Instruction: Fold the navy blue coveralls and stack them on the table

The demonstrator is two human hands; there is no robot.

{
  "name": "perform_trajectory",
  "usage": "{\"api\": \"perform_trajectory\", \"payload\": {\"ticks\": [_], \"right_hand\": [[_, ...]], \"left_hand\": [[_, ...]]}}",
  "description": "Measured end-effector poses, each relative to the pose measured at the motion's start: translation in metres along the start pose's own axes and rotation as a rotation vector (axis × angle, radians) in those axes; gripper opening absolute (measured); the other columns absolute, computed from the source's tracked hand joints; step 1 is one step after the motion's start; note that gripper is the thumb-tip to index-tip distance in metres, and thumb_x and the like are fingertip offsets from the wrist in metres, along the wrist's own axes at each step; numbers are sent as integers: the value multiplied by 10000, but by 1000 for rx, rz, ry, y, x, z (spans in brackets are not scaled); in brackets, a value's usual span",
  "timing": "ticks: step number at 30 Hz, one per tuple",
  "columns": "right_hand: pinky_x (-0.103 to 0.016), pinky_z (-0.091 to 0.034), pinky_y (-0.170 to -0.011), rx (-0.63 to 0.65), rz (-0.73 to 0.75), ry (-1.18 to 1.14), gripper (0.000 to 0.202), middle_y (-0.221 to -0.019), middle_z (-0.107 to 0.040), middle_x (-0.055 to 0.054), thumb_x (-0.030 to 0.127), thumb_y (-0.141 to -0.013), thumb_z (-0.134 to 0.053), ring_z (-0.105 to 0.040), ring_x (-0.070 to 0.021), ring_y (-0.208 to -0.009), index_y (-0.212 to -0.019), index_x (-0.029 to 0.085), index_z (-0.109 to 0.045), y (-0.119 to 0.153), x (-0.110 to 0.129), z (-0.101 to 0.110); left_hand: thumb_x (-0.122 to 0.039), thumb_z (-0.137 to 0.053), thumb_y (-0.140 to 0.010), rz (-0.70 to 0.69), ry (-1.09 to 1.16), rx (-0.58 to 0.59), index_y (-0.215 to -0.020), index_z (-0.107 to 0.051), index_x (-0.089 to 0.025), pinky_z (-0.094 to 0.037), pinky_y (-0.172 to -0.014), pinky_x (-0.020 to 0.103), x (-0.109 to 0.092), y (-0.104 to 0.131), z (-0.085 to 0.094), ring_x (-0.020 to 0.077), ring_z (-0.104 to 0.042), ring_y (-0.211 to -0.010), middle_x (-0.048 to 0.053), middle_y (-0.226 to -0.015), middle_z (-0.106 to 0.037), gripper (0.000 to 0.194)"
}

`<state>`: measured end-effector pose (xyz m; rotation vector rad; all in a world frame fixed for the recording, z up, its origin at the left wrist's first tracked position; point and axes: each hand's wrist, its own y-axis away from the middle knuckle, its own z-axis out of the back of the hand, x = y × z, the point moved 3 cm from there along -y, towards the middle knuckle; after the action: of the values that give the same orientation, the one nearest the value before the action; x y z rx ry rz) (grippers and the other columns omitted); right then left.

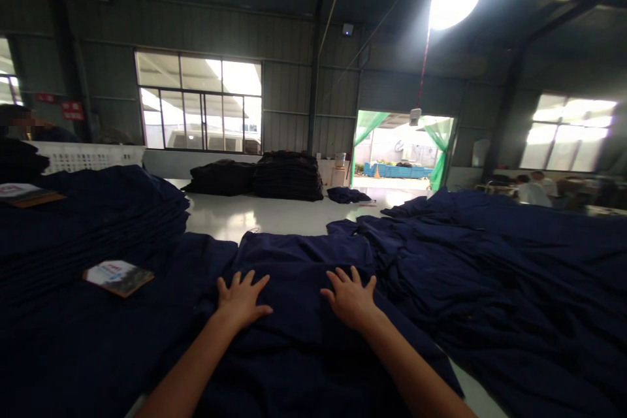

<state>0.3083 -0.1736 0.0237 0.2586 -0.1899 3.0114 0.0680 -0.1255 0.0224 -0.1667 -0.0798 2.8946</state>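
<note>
A dark navy garment [298,307] lies spread out in front of me on the table; I cannot tell its exact kind. My left hand [240,300] rests flat on its left side, fingers spread. On the right side of the same cloth, my right hand [351,299] also lies flat with its fingers apart. Neither hand grips anything. Beside my left arm is navy cloth with a printed hang tag [119,277] on top. A heap of loose navy garments [470,261] lies right of my right hand.
The white table [220,215] stretches away ahead. Black folded stacks [288,175] stand at its far side, near a small crumpled navy piece [349,195]. A tall navy pile [108,209] is at left, by a white perforated crate [93,155]. People are at the far left and right.
</note>
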Motion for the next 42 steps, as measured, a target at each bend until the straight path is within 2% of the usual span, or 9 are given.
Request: {"api": "perform_trajectory", "payload": {"ticks": [4,10,14,17,20,26,32,38,42], "right_hand": [[-734,76,-935,129,-32,55,636,-1526,-45,47,674,-805,-310,100,-451,-1323,-1388,451,-192,0,-15,-25],[-733,91,-932,296,-64,130,652,-1525,-75,30,627,-784,-392,115,-452,-1317,-1384,422,-239,0,-28,-21],[-781,34,-889,372,-79,107,725,-1527,-50,32,537,-725,-550,72,-491,-1307,-1369,468,-224,13,-6,-8],[-807,-14,-859,412,-55,30,758,-1525,-25,57,616,-698,-544,38,-521,-1295,-1360,502,-192,17,1,-9],[-802,-4,-866,428,-76,46,790,-1524,-2,63,621,-689,-548,54,-527,-1290,-1369,490,-167,16,0,-11],[-789,40,-873,392,-33,38,757,-1524,46,56,714,-730,-387,140,-512,-1281,-1387,468,-101,25,16,-6],[-803,54,-850,372,-32,20,778,-1522,50,74,777,-699,-345,112,-527,-1284,-1378,492,-94,17,10,-33],[-795,61,-858,270,-11,20,812,-1527,31,62,827,-676,-267,111,-522,-1289,-1388,483,-85,-12,-10,-50],[-778,47,-885,226,14,55,765,-1525,49,82,800,-713,-224,106,-505,-1300,-1391,484,-60,-24,-15,-49]], "left_hand": [[-612,-595,-637,65,7,147,-1362,-296,-402,-11,-963,705,4,7,-5,497,-182,-1299,75,-1464,-312,812],[-608,-368,-801,-14,14,30,-1227,-544,-346,72,-979,677,-12,14,14,414,-298,-1287,101,-1271,-563,530],[-487,-350,-848,1,14,34,-1222,-561,-288,-110,-1036,560,-13,15,9,326,-535,-1105,109,-1092,-673,474],[-525,-503,-746,141,-75,80,-1365,-379,-237,-230,-984,528,-8,15,-1,377,-450,-1185,173,-1214,-590,694],[-510,-488,-763,160,-111,50,-1389,-326,-222,-194,-993,558,-12,16,-4,396,-405,-1216,204,-1317,-490,708],[-664,-481,-693,94,-8,173,-1349,-314,-422,118,-889,750,-23,21,-8,520,20,-1310,31,-1514,-162,719],[-764,-407,-657,145,149,306,-1367,-153,-474,110,-853,780,-12,18,-33,527,179,-1266,-14,-1531,32,808],[-774,-350,-687,49,192,166,-1387,-163,-440,73,-882,773,-9,-17,-48,532,180,-1260,17,-1535,-12,797],[-707,-349,-744,16,212,189,-1392,-145,-442,24,-895,777,-12,-28,-42,516,111,-1293,-6,-1533,11,730]]}}
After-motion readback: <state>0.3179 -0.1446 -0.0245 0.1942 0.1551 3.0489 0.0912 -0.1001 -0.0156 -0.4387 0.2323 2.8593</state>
